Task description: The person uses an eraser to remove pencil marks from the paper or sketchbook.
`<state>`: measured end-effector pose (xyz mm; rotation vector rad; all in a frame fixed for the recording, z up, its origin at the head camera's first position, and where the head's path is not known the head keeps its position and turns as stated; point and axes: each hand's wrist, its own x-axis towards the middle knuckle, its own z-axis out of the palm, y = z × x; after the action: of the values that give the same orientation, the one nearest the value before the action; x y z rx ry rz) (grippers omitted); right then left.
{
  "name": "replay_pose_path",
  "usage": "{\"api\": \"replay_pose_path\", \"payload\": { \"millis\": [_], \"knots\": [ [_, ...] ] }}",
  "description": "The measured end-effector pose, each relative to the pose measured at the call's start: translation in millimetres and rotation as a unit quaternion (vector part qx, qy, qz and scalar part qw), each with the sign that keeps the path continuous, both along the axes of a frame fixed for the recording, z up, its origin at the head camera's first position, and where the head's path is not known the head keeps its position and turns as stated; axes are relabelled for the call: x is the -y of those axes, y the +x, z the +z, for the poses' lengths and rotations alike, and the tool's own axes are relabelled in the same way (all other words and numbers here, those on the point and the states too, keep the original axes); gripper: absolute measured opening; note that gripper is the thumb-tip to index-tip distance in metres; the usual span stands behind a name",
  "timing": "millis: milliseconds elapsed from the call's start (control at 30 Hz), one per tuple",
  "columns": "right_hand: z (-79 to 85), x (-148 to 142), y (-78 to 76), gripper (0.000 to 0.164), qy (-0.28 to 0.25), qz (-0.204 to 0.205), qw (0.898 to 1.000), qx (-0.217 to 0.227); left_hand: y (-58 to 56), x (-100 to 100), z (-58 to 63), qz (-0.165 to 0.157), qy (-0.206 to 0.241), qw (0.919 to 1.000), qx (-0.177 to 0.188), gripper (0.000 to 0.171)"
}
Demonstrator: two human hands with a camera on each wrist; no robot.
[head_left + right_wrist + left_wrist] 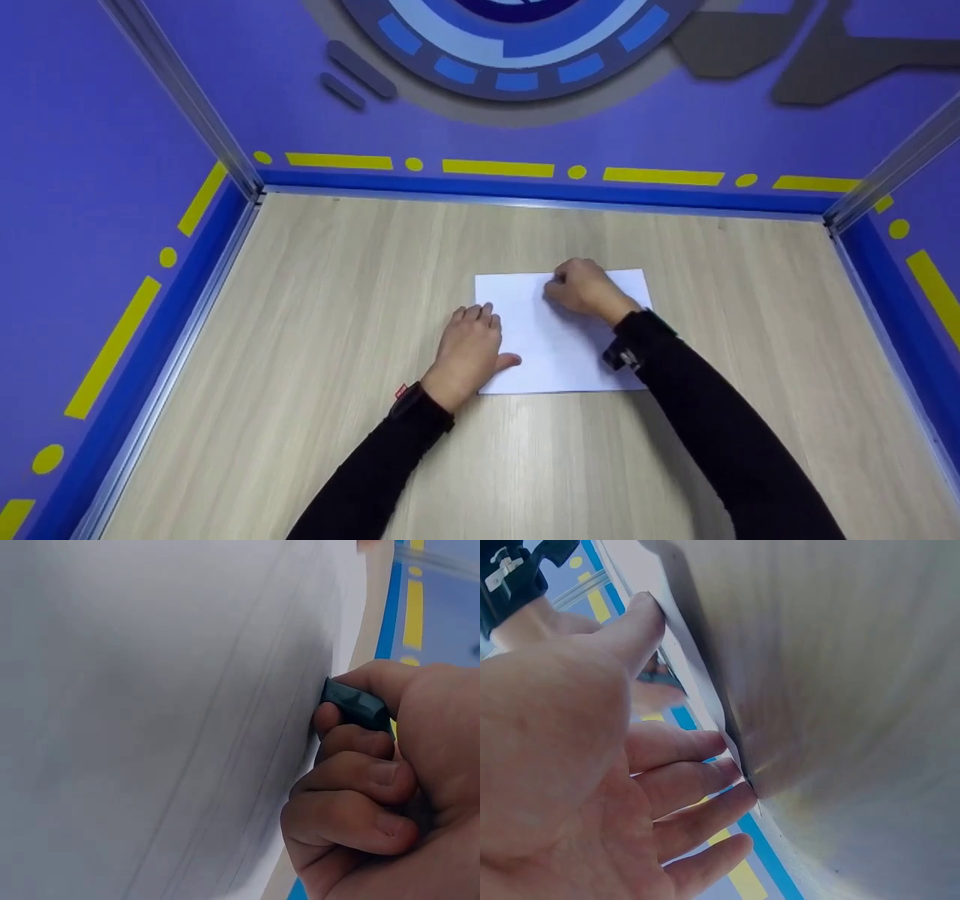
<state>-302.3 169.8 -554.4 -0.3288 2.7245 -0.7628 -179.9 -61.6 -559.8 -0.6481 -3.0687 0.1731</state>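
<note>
A white sheet of paper [559, 367] lies on the table, with several faint thin lines running across it in the right wrist view. My left hand [470, 346] rests at the sheet's left edge, fingers extended and thumb spread over the paper. In the left wrist view its fingertips [742, 799] touch down along the paper's edge. Near the sheet's top edge, my right hand [585, 289] pinches a short dark green tool [358, 703] between thumb and curled fingers. The tool's narrow end meets the paper; the rest is hidden in the hand, and I cannot tell its kind.
The wood-grain table [337, 300] extends around the sheet. Blue-purple panels with yellow marks enclose it, with the back wall [480, 135] beyond the paper. Metal rails [525, 201] run along the table's edges. A dark wrist camera [622, 354] sits under the right wrist.
</note>
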Motion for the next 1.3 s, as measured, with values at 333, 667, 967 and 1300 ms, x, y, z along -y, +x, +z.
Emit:
{"api": "replay_pose_path", "payload": {
  "millis": [333,667,967,1300],
  "knots": [
    [1.5,-87.2,-1.1,0.029,0.014,-0.056,0.997,0.041,0.1,-1.2,-0.1,0.0,0.007,1.0,0.001,0.088],
    [5.9,-122.5,4.4,0.03,0.052,-0.087,0.993,0.064,0.5,-0.6,-0.5,-0.002,0.016,0.9998,0.008,0.089],
    [19.1,-107.3,12.4,0.04,0.051,-0.088,0.993,0.064,-0.1,-1.1,1.9,-0.003,0.019,0.9998,0.007,0.088],
    [23.5,-40.8,13.4,0.041,0.016,-0.048,0.998,0.036,-1.0,-6.0,2.6,0.022,0.013,0.9982,0.054,0.091]
  ]
}}
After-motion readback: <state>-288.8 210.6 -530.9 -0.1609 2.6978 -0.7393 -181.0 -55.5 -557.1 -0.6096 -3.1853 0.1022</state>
